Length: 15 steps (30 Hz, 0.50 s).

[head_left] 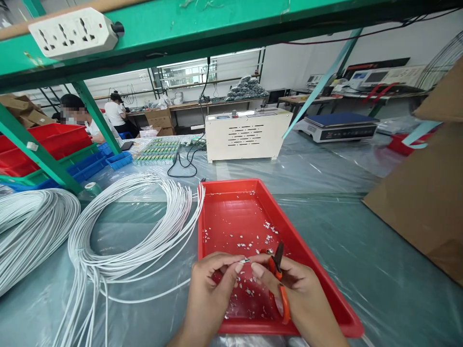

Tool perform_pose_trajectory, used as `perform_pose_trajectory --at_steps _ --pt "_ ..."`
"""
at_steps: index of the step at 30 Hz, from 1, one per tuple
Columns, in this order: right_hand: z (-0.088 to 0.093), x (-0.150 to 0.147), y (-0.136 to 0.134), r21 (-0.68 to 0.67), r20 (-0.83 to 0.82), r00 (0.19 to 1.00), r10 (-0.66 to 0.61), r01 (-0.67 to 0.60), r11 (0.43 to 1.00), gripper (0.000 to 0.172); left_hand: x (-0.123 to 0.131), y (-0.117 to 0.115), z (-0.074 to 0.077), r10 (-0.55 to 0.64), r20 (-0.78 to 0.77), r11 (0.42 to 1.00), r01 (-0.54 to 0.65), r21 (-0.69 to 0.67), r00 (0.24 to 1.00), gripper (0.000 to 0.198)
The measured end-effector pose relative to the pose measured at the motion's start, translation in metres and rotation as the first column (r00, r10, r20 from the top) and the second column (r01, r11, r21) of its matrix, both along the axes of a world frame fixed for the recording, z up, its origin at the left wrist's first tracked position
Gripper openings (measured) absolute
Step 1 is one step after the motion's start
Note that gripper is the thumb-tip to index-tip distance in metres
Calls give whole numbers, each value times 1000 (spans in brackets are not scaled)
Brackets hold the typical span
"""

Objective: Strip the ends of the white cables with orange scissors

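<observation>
Over the red tray (231, 212), my left hand (213, 289) pinches the end of a white cable (152, 300) between thumb and fingertips. The cable's small dark-and-white tip sticks out toward my right hand (304, 289). That hand is wrapped around scissors with orange handles (285, 304), their dark blades pointing up and away. My right thumb and forefinger come close to the cable tip; whether they touch it I cannot tell. White scraps (269, 236) lie scattered across the tray floor. A large coil of white cable (181, 197) rests to the left of the tray.
Another white cable coil (39, 221) lies at the far left. A cream metal box (248, 137) and a weighing scale (336, 126) stand behind the tray. Cardboard (427, 202) juts in at right. A green beam (202, 29) with a power strip (72, 33) crosses overhead. Two people sit beyond.
</observation>
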State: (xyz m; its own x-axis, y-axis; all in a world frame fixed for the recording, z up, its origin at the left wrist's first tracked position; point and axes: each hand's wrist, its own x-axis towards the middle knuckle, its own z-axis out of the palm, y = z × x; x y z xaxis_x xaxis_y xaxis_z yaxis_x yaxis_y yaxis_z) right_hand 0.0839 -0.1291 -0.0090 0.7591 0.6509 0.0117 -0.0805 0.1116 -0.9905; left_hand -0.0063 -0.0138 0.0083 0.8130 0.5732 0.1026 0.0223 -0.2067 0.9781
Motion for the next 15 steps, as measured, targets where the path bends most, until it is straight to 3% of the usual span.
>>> perform_pose_trajectory --at_steps 7,12,15 --pt "1 -3 0 52 -5 1000 7 -7 999 18 -4 -7 -4 16 80 982 -30 185 997 13" --pt "8 -1 0 43 -110 993 35 -30 999 14 -3 -8 -1 -30 55 992 23 126 998 12" --pt "9 0 0 52 -232 966 112 -103 993 23 -2 -9 1 -61 -8 998 62 34 998 15"
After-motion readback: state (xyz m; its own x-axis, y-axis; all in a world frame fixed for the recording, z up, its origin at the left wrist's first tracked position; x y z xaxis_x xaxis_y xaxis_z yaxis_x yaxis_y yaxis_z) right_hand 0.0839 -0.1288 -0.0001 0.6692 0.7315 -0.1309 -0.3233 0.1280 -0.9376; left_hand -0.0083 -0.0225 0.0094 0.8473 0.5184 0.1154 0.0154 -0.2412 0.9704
